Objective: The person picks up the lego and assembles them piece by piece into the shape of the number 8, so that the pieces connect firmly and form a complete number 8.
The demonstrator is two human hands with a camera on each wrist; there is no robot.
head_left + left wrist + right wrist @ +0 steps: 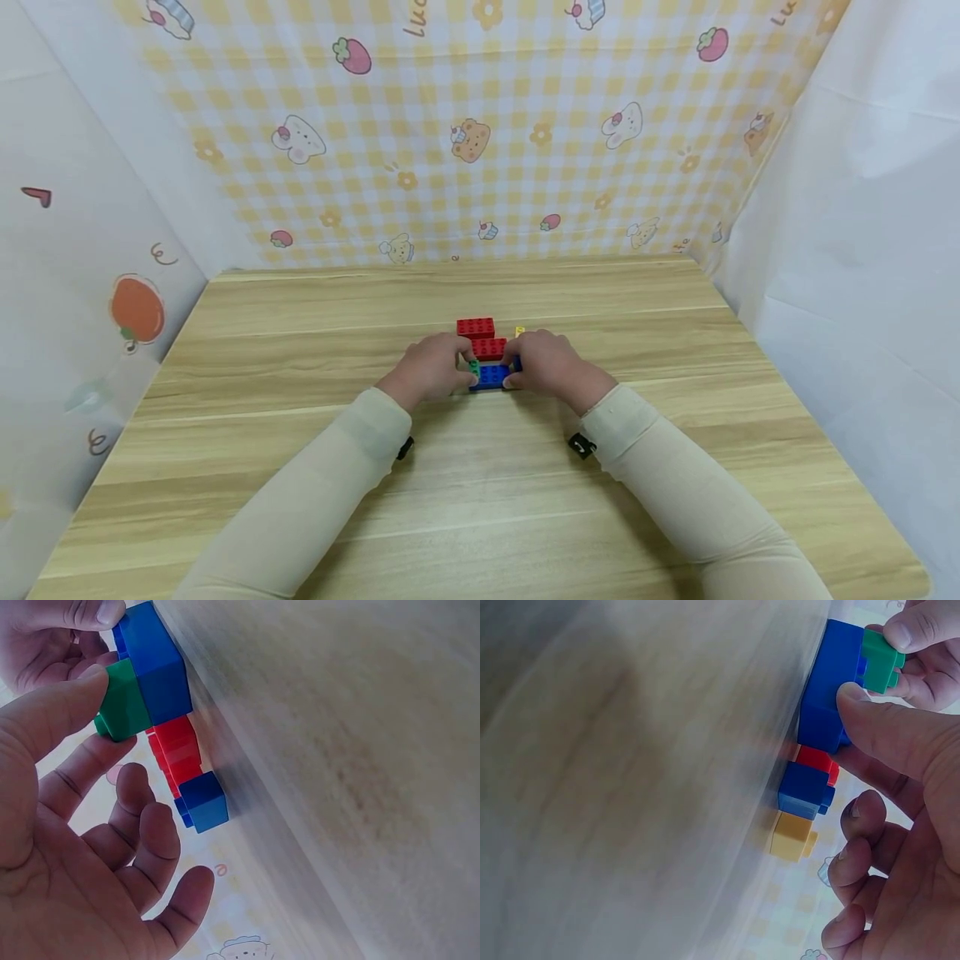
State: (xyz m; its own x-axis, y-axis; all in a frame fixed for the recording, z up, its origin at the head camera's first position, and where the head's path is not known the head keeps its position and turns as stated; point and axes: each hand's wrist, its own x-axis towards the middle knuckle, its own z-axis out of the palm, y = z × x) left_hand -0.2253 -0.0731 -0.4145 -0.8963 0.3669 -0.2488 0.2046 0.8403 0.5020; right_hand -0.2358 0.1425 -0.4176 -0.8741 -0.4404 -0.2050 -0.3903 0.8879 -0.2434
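Observation:
A long blue toy building brick [491,377] lies on the table between the two hands, studs up. On its left end sits a small green brick [126,701], which my left hand [433,367] pinches between thumb and index finger. The left hand's other fingers are loosely bent and hold nothing. My right hand [551,367] grips the right end of the long blue brick, thumb on the near side [829,690]. Its remaining fingers curl loosely. Whether the green brick is fully pressed down cannot be told.
Just behind are two red bricks [476,327], one nearer than the other. A small blue brick [802,791] and a yellow brick [791,837] stand by the right hand. Another blue brick [204,802] shows beyond the left hand. A patterned cloth [465,192] hangs behind the table.

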